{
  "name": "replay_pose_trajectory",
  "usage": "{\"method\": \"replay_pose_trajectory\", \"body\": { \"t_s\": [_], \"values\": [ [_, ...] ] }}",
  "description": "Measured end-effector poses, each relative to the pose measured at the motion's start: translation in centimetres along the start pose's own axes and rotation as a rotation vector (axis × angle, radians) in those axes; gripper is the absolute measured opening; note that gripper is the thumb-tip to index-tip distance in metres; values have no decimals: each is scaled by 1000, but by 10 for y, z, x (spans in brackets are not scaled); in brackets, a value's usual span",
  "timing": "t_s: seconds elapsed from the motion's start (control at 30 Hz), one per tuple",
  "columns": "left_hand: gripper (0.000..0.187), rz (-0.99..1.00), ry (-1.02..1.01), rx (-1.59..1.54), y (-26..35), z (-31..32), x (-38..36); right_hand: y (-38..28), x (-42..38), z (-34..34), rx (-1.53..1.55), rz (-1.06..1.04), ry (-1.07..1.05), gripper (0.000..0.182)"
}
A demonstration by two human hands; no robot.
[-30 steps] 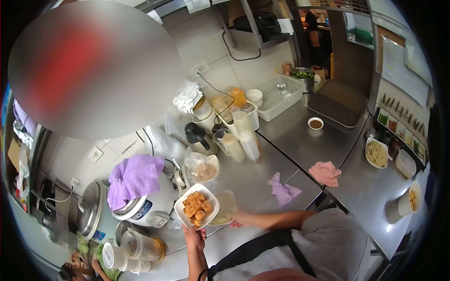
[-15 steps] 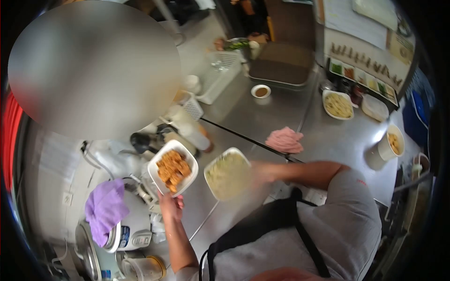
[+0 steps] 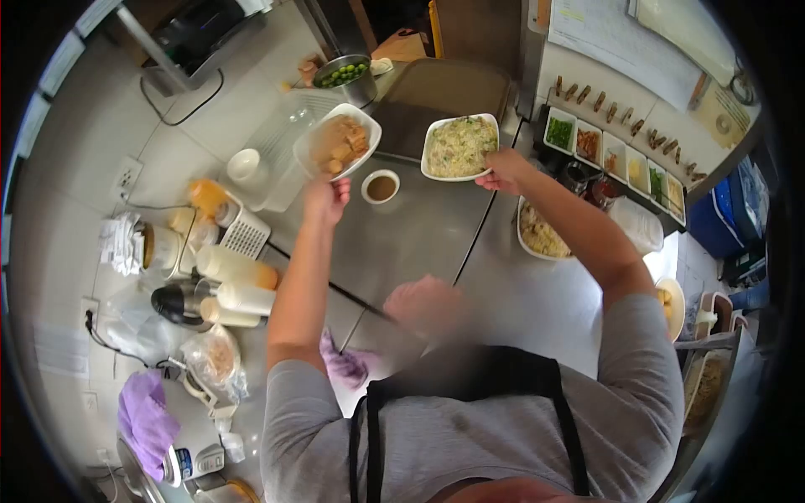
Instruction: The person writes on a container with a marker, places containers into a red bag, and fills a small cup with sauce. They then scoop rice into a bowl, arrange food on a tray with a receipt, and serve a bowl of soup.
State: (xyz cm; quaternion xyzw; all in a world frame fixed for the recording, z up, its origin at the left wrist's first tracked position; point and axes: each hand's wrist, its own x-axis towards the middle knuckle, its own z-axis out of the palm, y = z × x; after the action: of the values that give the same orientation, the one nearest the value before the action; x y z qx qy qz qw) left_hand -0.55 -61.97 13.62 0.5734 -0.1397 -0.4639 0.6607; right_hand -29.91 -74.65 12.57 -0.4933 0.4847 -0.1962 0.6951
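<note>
My left hand point(image 3: 326, 198) grips the near edge of a white bowl of browned chunks point(image 3: 342, 144), which is tilted and slightly blurred. In my right hand point(image 3: 506, 170) is the lower right corner of a square white bowl of fried rice point(image 3: 460, 148). Both bowls are at the far side of the steel counter point(image 3: 402, 243), by a brown tray point(image 3: 444, 92). Between and a little below them stands a small white cup of brown sauce point(image 3: 381, 187). Another bowl of rice point(image 3: 542, 232) lies partly under my right forearm.
Bottles point(image 3: 237, 267) and a white basket point(image 3: 246, 233) line the left side. A pot of green vegetables point(image 3: 342, 77) stands at the back. Topping containers point(image 3: 616, 158) run along the right. A pink cloth point(image 3: 426, 303) and a purple cloth point(image 3: 344, 362) lie near my body.
Both hands have carried their bowls forward to the far side of the counter, towards the brown tray and sauce cup. The view has shifted, and the purple cloth near my body now shows.
</note>
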Motion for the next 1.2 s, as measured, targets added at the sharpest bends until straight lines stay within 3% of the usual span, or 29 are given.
{"method": "replay_pose_trajectory", "body": {
  "t_s": [0.1, 0.17, 0.2, 0.3, 0.43, 0.57, 0.63, 0.73, 0.77, 0.9, 1.0, 1.07, 1.1, 1.2],
  "values": [
    [16, 89, -6, -43, -30, 57, 61, 2, 60, -18, 190, -10, 129, 23],
    [20, 47, 42, -75, -54, 81, 107, 6, 95, -24, 300, -16, 184, 22],
    [36, -18, 41, -69, -64, 91, 129, 8, 108, -24, 341, -17, 205, 23],
    [24, -27, 149, -84, -88, 125, 165, 16, 139, -26, 418, -16, 241, 24],
    [47, -41, 137, -193, -112, 146, 193, 23, 170, -23, 412, -7, 279, 23],
    [47, -17, 72, -203, -126, 149, 201, 31, 170, -18, 411, -40, 264, 24],
    [50, -53, -62, -211, -139, 130, 220, 27, 157, -13, 358, -71, 231, 25],
    [49, -144, -196, -65, -109, 127, 189, 25, 154, -14, 290, -6, 205, 30],
    [58, -227, -314, -85, -115, 109, 214, 18, 147, -15, 228, 22, 231, 32],
    [46, -155, -261, 257, -70, 95, 162, -4, 88, -43, -56, -69, 153, 35],
    [40, -85, -209, 266, -35, 59, 148, -17, 40, -70, -140, -135, 73, 38],
    [48, -117, -226, 257, -4, 14, 163, -9, 28, -102, -277, -307, 159, 43],
    [48, -40, -230, 276, 13, 6, 146, -11, 20, -123, -380, -323, 220, 47],
    [48, 114, -188, 245, 66, -16, 85, -5, 4, -202, -465, -501, 489, 36]
  ]
}}
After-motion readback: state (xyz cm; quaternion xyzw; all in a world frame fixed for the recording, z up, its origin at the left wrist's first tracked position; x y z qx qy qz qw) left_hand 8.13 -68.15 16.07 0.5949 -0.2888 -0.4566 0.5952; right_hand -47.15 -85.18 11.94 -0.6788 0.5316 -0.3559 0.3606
